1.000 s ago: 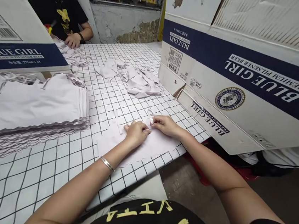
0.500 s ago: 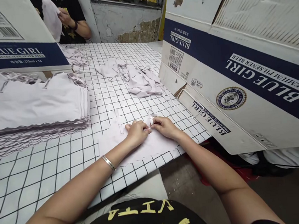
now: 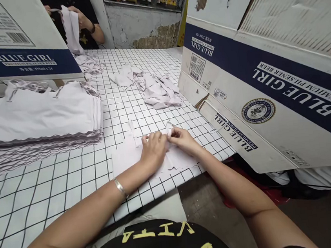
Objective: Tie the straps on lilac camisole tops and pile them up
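A pale pink camisole point(image 3: 127, 156) lies flat at the table's front edge, its thin straps pointing away from me. My right hand point(image 3: 184, 140) pinches it where the right strap point(image 3: 169, 128) meets the top edge. Right beside it, my left hand point(image 3: 154, 151) rests over the middle of the cloth, fingers bent and close together at the same spot. The left thumb and the exact bit of cloth under those fingertips are hidden. A silver bracelet point(image 3: 120, 187) circles my left wrist.
A tall stack of similar camisoles point(image 3: 34, 116) stands at left, before a beer carton point(image 3: 25, 61). Crumpled pale garments point(image 3: 162, 91) lie farther back. A large carton point(image 3: 256, 90) borders the right side. Across the gridded table point(image 3: 79, 180), another person's hand point(image 3: 83, 20) holds pale cloth.
My left hand has turned and its fingers have moved slightly up the cloth. My right hand stays at the strap. The camisole's lower edge has shifted, and the other person's cloth hangs lower.
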A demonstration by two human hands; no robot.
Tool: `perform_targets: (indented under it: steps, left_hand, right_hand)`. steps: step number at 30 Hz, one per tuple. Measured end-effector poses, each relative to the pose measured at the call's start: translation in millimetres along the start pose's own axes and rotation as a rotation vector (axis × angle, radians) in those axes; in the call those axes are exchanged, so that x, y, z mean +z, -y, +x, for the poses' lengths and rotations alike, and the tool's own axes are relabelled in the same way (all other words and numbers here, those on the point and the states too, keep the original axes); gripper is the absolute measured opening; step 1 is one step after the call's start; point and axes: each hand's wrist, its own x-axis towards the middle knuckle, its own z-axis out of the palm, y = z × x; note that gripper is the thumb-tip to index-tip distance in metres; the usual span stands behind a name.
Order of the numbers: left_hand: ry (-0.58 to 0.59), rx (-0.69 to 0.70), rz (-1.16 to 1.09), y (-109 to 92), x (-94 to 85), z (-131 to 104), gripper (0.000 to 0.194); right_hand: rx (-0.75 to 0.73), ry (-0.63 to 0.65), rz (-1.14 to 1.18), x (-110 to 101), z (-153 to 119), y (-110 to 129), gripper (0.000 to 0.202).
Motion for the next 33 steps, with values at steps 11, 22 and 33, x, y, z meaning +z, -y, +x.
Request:
perform_targets:
  steps: [11, 22, 33]
  left_hand:
    - [0.299, 0.43, -0.004, -0.7, 11.2, -60.2, 0.068]
    - [0.012, 0.078, -0.004, 14.6, -29.1, -78.8, 0.05]
    - [-0.095, -0.473, -0.167, 59.3, -53.6, -126.7, 0.024]
  right_hand:
    - [0.432, 0.1, 0.436, -23.8, 87.6, 42.2, 0.023]
    - [0.304, -0.047, -0.579, -49.9, 86.0, 39.2, 0.044]
    - [0.225, -0.252, -0.344, -46.1, -92.9, 1.9, 0.033]
